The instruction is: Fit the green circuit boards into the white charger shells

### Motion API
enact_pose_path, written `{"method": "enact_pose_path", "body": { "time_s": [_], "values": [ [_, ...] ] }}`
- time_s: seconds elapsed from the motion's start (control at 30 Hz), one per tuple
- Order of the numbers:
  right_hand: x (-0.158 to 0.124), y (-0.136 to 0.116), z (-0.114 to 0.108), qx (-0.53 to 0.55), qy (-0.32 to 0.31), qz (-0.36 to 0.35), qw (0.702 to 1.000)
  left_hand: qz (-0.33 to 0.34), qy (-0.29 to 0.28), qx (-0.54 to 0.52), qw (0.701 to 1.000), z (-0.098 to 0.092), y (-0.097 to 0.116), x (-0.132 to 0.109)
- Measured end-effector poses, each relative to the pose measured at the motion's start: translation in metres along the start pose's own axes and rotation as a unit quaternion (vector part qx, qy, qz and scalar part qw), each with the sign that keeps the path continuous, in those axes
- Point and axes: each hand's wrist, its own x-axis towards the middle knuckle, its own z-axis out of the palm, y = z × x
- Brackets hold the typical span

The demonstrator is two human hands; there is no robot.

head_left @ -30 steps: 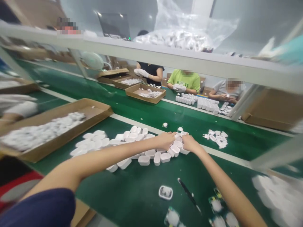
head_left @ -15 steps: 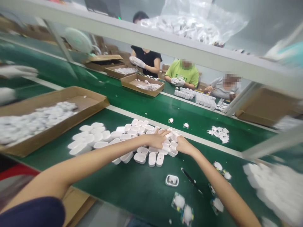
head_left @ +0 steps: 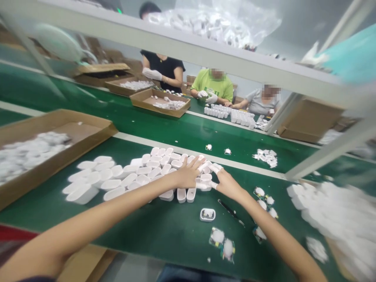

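Note:
My left hand lies with spread fingers over the right part of a group of small white oval plastic cases. Facing it, my right hand is at the group's right edge, thumb and fingers apart, with white covers on the fingertips. Both hands seem to touch the cases between them; the exact contact is hidden. In front of them sits one case with parts inside. Beside it lie dark tweezers. Two circuit boards with white tops are nearer to me.
A cardboard tray of white parts stands at left. More boards lie by my right forearm, and a white pile fills the right side. Shelf posts rise from the green bench. Co-workers with trays sit across.
The view has shifted, moving the scene leftward. My left fingers are more spread, and my right thumb and fingers have opened at the right edge of the cases.

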Motion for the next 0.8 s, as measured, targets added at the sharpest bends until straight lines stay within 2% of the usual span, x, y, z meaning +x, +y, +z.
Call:
{"method": "enact_pose_path", "body": {
  "time_s": [0.1, 0.2, 0.3, 0.4, 0.47, 0.57, 0.63, 0.7, 0.73, 0.8],
  "values": [
    [-0.045, -0.024, 0.007, -0.044, -0.018, 0.013, 0.999, 0.039, 0.011, 0.012, 0.999, -0.002, 0.010, 0.010],
    [-0.077, -0.048, 0.028, -0.087, -0.061, 0.011, 0.994, 0.081, -0.008, 0.022, 0.996, 0.000, 0.017, 0.017],
    [-0.084, -0.062, 0.050, -0.114, -0.088, 0.006, 0.990, 0.098, -0.012, 0.030, 0.995, 0.003, 0.020, 0.020],
    [-0.079, -0.062, 0.053, -0.115, -0.089, 0.010, 0.989, 0.101, 0.006, 0.034, 0.994, 0.002, 0.020, 0.017],
    [-0.077, -0.054, 0.040, -0.104, -0.064, 0.022, 0.992, 0.097, 0.021, 0.035, 0.994, -0.002, 0.018, 0.009],
    [-0.072, -0.020, -0.004, -0.086, 0.014, 0.072, 0.994, 0.071, 0.082, 0.028, 0.994, -0.009, 0.017, -0.021],
    [-0.064, 0.017, -0.042, -0.093, 0.077, 0.131, 0.984, 0.061, 0.225, -0.017, 0.972, -0.006, 0.024, -0.053],
    [-0.052, 0.059, -0.078, -0.113, 0.128, 0.194, 0.966, 0.058, 0.346, -0.048, 0.935, 0.008, 0.040, -0.085],
    [-0.045, 0.079, -0.092, -0.122, 0.146, 0.217, 0.957, 0.068, 0.375, -0.064, 0.922, 0.019, 0.051, -0.099],
    [-0.034, 0.114, -0.112, -0.140, 0.167, 0.249, 0.944, 0.105, 0.372, -0.114, 0.915, 0.045, 0.075, -0.119]
  ]
}}
